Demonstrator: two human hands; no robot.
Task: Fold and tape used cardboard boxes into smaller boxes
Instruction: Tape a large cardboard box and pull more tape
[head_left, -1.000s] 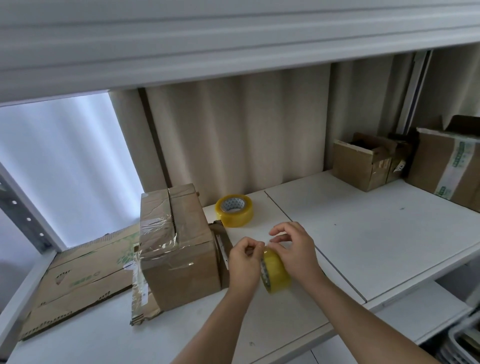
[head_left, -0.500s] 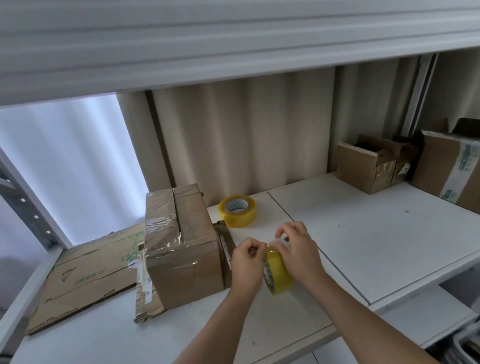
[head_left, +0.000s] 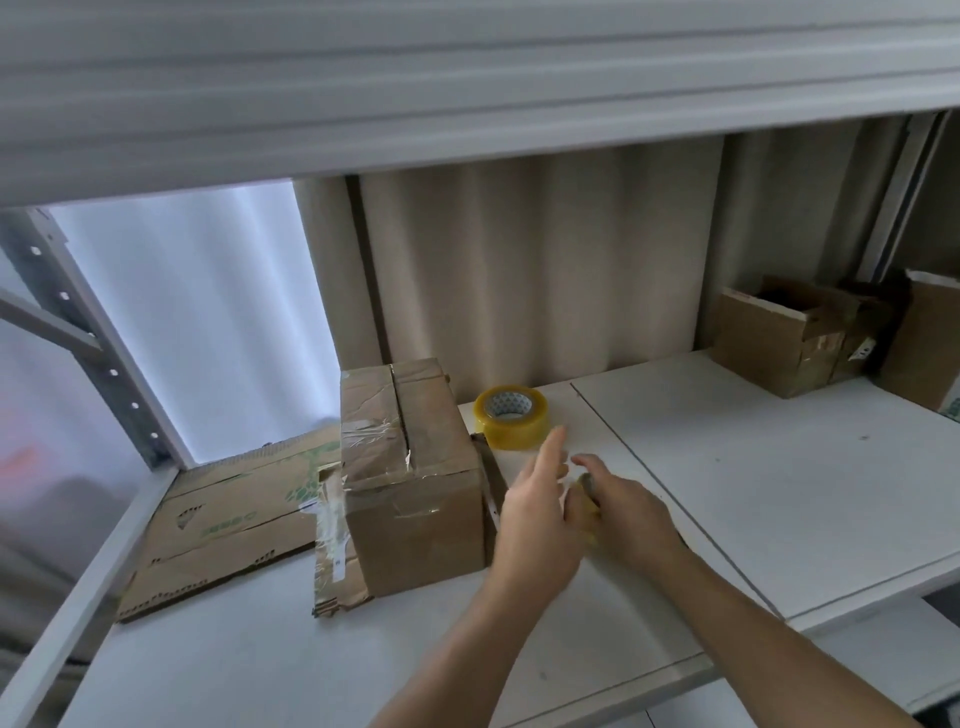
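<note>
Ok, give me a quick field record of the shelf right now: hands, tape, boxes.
left hand: fingers straight, held open beside the box, holding nothing
right hand: curled round a blurred yellow tape roll
spare tape roll: lies flat on the shelf behind the hands
closed box: upright, old tape across top
flat cardboard: lies left of the box
open boxes: far right, at the back

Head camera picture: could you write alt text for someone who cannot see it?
A person's right hand grips a blurred yellow tape roll above a white shelf, the left hand open beside it. To the left stands a taped cardboard box partly on flattened cardboard; a second yellow tape roll lies behind the hands.
</note>
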